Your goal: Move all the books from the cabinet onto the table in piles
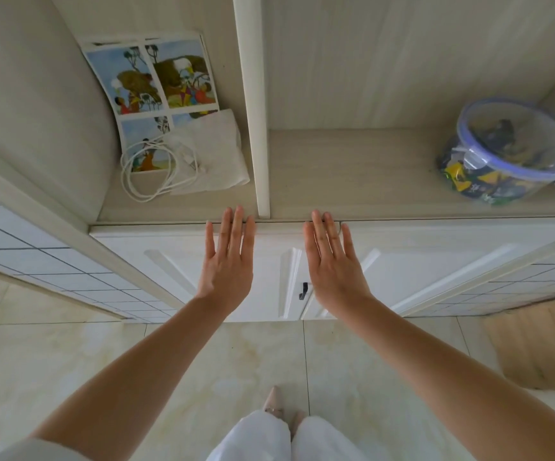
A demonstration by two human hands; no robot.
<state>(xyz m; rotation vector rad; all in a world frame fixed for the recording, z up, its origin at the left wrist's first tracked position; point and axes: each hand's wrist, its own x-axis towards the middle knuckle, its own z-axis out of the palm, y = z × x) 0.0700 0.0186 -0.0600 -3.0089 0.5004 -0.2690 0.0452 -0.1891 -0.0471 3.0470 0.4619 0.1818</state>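
Note:
A thin picture book (pixel 151 84) with colourful comic-style panels lies flat in the left compartment of the white cabinet (pixel 352 174). A folded white cloth (pixel 213 151) and a coiled white cable (pixel 156 174) lie on its near part. My left hand (pixel 227 261) and my right hand (pixel 334 264) are both stretched out flat, palms facing each other, fingers apart and empty. Their fingertips reach the front edge of the shelf, one on each side of the upright divider (pixel 252 111). Neither hand touches the book.
A clear plastic tub with a blue-rimmed lid (pixel 508 151) stands in the right compartment. Two shut cabinet doors with a dark handle (pixel 303 290) are below the shelf. A cardboard box (pixel 542 347) lies on the tiled floor at right. My legs and a shoe show at the bottom.

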